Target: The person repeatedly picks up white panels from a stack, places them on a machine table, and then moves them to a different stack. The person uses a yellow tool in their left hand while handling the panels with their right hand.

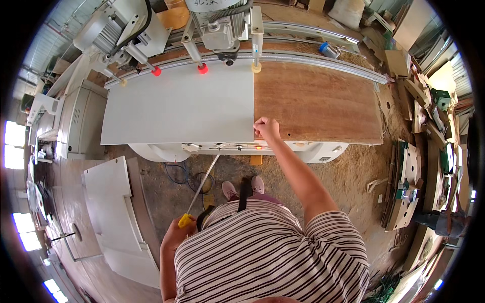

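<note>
A large white panel (177, 108) lies flat on the left part of a machine's brown wooden bed (318, 101). My right hand (267, 128) rests at the panel's right edge, close to the front corner. Its fingers are curled closed, and whether anything is pinched in them is hidden. Low at my left side, my left hand (176, 233) is wrapped around a yellow tape measure (185, 220). A pale straight blade (203, 183) runs from it up to the front of the machine.
Motor heads (220, 33) and rods with red pads (202, 68) stand over the panel's far edge, along a metal rail (323, 63). White boards (113, 212) lean at the left. Wood offcuts (406, 177) are stacked at the right. A dark hose (189, 177) coils on the dusty floor.
</note>
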A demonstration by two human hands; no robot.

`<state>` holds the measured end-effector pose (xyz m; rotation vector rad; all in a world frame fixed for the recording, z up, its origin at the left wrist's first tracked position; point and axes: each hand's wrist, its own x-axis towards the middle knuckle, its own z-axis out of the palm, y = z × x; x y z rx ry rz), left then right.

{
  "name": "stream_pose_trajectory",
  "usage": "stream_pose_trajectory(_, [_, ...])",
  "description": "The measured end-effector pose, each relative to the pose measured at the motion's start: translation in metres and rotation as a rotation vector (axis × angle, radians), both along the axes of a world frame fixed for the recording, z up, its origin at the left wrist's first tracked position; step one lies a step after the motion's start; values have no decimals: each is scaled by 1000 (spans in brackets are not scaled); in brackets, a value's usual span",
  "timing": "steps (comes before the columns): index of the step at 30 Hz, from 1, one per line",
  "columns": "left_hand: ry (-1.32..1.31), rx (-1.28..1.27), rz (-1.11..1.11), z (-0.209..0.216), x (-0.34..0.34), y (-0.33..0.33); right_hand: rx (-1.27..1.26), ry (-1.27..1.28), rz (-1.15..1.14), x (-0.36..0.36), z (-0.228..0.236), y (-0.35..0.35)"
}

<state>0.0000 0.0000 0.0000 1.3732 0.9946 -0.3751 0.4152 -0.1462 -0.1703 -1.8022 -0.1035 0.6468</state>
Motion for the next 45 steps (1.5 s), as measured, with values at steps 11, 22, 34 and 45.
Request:
stream_pose_trajectory(11, [-198, -74, 521, -18, -2, -21, 20, 93, -200, 129, -17, 74])
stream_pose_trajectory(22, [-282, 158, 754, -76, 11, 2, -30, 258, 48, -13, 2, -9])
stream_pose_trajectory(34, [-325, 36, 422, -84, 77, -17, -32, 70, 13, 41, 4, 26])
stream_pose_trajectory(45, [-335, 160, 616, -98, 47, -34, -250, -194, 233, -28, -21, -17])
